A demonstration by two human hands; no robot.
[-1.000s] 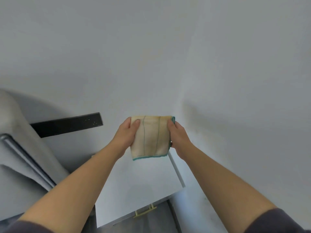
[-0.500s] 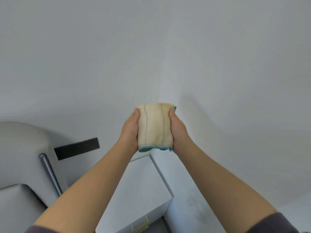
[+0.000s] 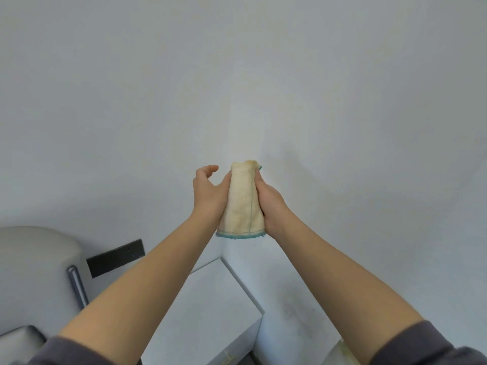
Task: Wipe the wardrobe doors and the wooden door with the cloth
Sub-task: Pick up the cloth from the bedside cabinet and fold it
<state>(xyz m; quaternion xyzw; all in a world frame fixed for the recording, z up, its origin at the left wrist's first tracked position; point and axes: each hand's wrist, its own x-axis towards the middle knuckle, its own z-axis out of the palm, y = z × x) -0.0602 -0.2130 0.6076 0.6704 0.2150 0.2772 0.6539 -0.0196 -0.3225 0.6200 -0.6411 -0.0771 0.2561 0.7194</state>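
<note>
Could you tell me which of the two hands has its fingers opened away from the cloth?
The left hand: its fingers curl open beside the cloth, only its thumb side touching, while the right hand grips it.

No legible text, label, brand, number or sign appears on any surface. The cloth [image 3: 243, 201] carries only teal stitched lines and a teal hem, no lettering. The black wall panel [image 3: 116, 258] at the near left shows a few small pale dots, too small to read as characters. The white cabinet top [image 3: 210, 306] is unmarked.
</note>
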